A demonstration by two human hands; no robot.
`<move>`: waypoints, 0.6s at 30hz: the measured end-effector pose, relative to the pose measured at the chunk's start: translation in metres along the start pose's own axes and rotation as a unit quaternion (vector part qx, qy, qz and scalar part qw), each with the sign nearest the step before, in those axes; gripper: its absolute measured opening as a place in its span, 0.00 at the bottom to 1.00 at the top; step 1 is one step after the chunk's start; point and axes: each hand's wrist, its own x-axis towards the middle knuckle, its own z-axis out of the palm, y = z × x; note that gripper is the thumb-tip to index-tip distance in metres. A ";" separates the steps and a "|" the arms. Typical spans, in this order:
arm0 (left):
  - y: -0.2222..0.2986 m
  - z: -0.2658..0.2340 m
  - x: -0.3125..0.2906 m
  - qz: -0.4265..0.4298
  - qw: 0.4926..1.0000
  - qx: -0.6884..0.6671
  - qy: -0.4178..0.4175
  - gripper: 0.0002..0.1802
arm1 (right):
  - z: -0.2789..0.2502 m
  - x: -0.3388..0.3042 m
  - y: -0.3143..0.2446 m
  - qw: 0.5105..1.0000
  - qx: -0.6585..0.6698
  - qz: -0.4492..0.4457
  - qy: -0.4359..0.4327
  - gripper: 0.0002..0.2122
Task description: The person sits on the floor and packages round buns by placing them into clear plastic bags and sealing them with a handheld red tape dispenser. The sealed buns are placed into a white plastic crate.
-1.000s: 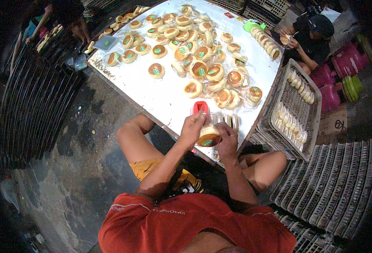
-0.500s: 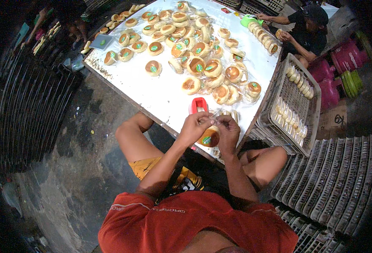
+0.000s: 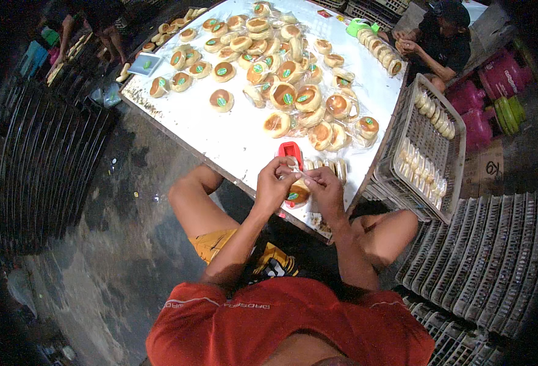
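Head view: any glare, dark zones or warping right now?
All in head view: white tabletop looks nearly blown out; wrapping on the bun pile glints; crate stack at right bows from fisheye distortion; dark stack at left sinks into shadow.

White worktop before me, edges bowed in my view. Centre to far side: loose heap of round buns, browned tops, many green-labelled, clear wrap visible around a number of them. One bun lies apart, left of the heap. Near me: red open-topped holder; just right of it, a short row of wrapped buns on edge. Far right: longer bun row beside a bright green object. Far left: pale, shallow container. Left corner: brown specks.
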 end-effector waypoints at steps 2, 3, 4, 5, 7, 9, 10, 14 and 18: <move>-0.001 -0.001 0.001 0.057 0.995 0.082 0.001 0.11 | 0.004 0.001 0.007 0.985 -0.091 -0.144 0.027 0.06; -0.008 0.000 0.002 0.126 0.983 0.132 0.009 0.10 | 0.005 0.001 0.007 0.990 -0.061 -0.127 0.029 0.07; -0.013 0.000 0.003 0.195 0.964 0.181 0.016 0.09 | 0.008 0.001 0.007 0.996 -0.007 -0.079 0.034 0.07; -0.008 0.001 0.004 0.133 0.984 0.120 -0.018 0.08 | 0.010 0.002 0.008 0.998 0.046 -0.031 0.042 0.07; -0.017 0.007 0.003 0.045 0.998 0.028 0.024 0.08 | 0.019 0.003 0.020 0.977 0.187 0.080 0.067 0.05; -0.024 0.016 -0.003 0.009 0.995 -0.073 0.072 0.08 | 0.030 -0.002 0.011 0.975 0.188 0.067 0.096 0.05; -0.027 0.021 -0.006 0.027 0.993 -0.070 0.091 0.07 | 0.033 -0.004 0.009 0.974 0.189 0.061 0.110 0.05; -0.020 0.019 -0.023 0.094 0.980 -0.049 0.170 0.08 | 0.034 -0.006 -0.008 0.945 0.281 0.066 0.154 0.06; -0.007 0.002 -0.022 0.136 0.969 -0.031 0.204 0.13 | 0.019 -0.011 0.122 0.989 -0.084 0.115 -0.030 0.11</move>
